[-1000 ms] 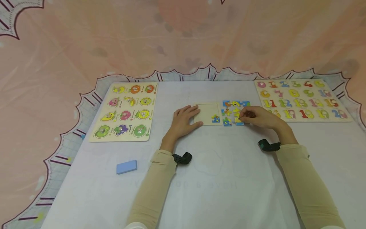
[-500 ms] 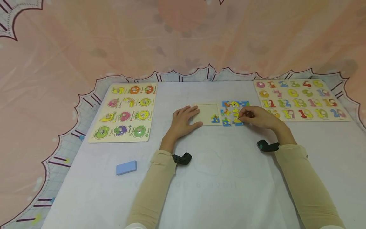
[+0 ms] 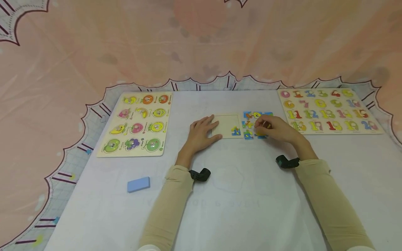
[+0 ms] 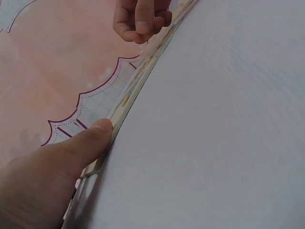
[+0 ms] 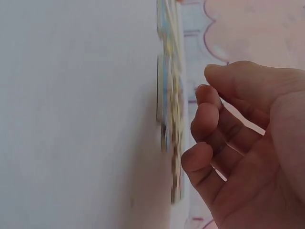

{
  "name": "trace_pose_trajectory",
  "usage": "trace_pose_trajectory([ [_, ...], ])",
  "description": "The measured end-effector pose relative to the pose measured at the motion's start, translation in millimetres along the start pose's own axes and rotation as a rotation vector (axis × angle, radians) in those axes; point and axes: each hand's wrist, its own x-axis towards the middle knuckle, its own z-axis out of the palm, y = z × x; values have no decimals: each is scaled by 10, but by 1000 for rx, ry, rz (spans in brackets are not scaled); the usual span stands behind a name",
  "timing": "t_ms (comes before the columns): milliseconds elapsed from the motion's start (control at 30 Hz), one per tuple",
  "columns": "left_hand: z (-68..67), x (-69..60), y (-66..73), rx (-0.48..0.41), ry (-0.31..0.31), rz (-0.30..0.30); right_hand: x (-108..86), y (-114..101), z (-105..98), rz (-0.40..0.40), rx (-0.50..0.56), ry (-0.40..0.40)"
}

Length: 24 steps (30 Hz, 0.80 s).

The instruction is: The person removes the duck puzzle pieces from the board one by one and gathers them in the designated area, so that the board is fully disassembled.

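A shallow wooden puzzle tray (image 3: 224,129) lies mid-table with one blue-and-yellow jigsaw piece (image 3: 236,131) in its lower right corner. My left hand (image 3: 202,131) rests on the tray's left side. In the left wrist view, my left thumb (image 4: 90,140) lies along the near rim. Several loose jigsaw pieces (image 3: 248,134) are set out right of the tray. Over their right part hovers my right hand (image 3: 276,130), hiding some of them. The right wrist view shows its fingers (image 5: 205,119) loosely curled, thumb close to a fingertip, with no piece visible between them.
A fruit puzzle board (image 3: 135,123) lies at the left and a number puzzle board (image 3: 333,111) at the back right, close to my right hand. A blue block (image 3: 138,184) is left of my left forearm. Patterned cloth (image 3: 201,42) stands beyond the white table.
My right hand has shifted slightly left over the loose pieces, covering more of them. My left hand stays on the tray.
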Motion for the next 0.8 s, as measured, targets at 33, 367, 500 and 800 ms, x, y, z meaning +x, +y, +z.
trace_pose_trajectory([
  [33,1,-2,-1,1,-3,-1,16,-22,19,-3,2,-4],
  [367,3,1,3,21,-45,6,164,-183,181,-48,-35,-41],
  [500,3,3,4,28,-50,7,243,-279,249,-67,-50,-50],
  [800,-5,-2,-6,16,-42,19,369,-389,358,-93,-151,-68],
])
